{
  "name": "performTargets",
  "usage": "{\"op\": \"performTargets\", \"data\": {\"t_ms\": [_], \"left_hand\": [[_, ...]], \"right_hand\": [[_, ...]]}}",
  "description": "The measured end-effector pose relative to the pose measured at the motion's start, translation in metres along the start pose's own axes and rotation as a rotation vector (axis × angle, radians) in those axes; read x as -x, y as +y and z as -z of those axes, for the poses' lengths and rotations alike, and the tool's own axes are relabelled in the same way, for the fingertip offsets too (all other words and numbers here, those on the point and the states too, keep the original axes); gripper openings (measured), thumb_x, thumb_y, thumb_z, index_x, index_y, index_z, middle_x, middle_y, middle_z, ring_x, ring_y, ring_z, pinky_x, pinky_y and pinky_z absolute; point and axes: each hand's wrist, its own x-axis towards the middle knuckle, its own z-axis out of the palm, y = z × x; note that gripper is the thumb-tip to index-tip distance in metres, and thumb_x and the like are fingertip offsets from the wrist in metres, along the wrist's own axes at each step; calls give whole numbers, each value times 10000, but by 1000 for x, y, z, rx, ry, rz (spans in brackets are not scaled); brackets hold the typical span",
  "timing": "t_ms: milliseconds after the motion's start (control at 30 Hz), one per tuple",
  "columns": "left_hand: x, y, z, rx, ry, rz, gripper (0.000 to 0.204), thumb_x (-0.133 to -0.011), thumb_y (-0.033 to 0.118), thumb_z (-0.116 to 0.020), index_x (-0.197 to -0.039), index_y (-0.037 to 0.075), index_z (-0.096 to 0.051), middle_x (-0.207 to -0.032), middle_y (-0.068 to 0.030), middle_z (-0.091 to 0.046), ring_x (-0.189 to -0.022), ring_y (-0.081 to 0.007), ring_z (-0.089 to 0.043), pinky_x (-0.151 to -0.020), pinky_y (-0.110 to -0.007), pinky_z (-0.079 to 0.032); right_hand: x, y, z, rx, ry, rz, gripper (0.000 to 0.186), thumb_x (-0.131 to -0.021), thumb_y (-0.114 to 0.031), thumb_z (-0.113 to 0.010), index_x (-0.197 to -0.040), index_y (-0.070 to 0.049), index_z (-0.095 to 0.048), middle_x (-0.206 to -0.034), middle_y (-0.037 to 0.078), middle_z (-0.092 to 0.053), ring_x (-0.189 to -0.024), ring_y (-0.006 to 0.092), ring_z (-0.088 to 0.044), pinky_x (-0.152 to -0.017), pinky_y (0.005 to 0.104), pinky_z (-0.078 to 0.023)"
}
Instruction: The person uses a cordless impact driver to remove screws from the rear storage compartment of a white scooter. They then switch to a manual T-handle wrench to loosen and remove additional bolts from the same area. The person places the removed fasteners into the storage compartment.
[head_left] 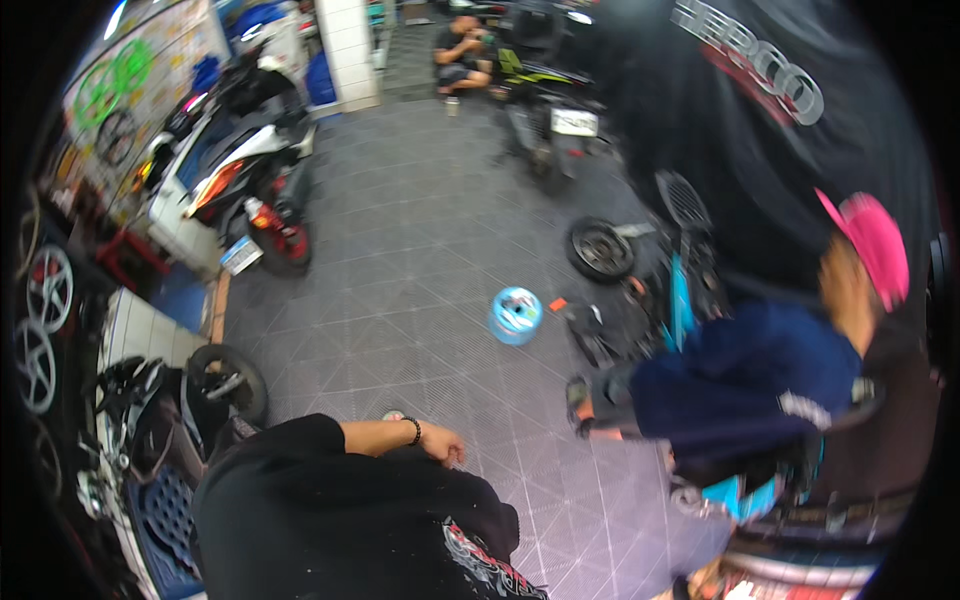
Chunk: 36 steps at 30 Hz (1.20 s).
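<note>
Head view: right hand unseen, the left hand [441,445] hangs with fingers half-curled, grip impossible to tell, seemingly between steps; handling the blue tub [516,316], ahead on the floor [400,290], would call for reaching forward.

Grey patterned floor [400,230], white-tiled pillar [347,50] toward the back, black sheet [690,110] along the right side.

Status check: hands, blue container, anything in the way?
Left hand over floor, fingers loosely curled, no held item visible; right hand out of view. Blue container on floor, untouched, ahead, slightly right. Co-worker in pink cap farther right, not between.
</note>
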Motion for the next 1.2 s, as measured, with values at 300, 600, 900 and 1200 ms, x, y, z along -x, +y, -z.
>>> {"op": "performTargets", "data": {"t_ms": [300,600,900,1200], "left_hand": [[247,-230,114,255,74,228,366,-955,301,-510,-1131,48,-707,-1099,-128,-728,-999,-237,-649,-904,-403,-486],[349,-384,360,267,607,481,623,-998,597,-492,-1159,25,-678,-1126,-142,-709,-1054,-279,-659,-927,-441,-498],[436,-461,514,911,984,725,380,-962,430,-621,-1045,70,-709,-924,-59,-720,-825,-221,-669,-760,-403,-548],[478,-625,871,788,870,771,279,-925,322,-634,-849,58,-684,-790,-91,-697,-738,-230,-671,-696,-397,-534]], "right_hand": [[-93,-313,-43,1030,31,459,429,-900,-382,-582,-1026,-15,-765,-1029,250,-729,-1057,396,-695,-877,469,-556],[-45,-871,-145,494,225,380,419,-880,-292,-648,-1069,75,-718,-1116,328,-676,-1135,433,-649,-967,488,-515],[-147,-1285,-223,674,84,582,429,-874,-318,-606,-989,78,-725,-1024,304,-703,-1037,430,-688,-899,495,-541],[-145,-1792,-309,606,114,1085,318,-998,-296,-559,-1011,2,-670,-871,257,-700,-872,463,-682,-785,534,-534]]}}
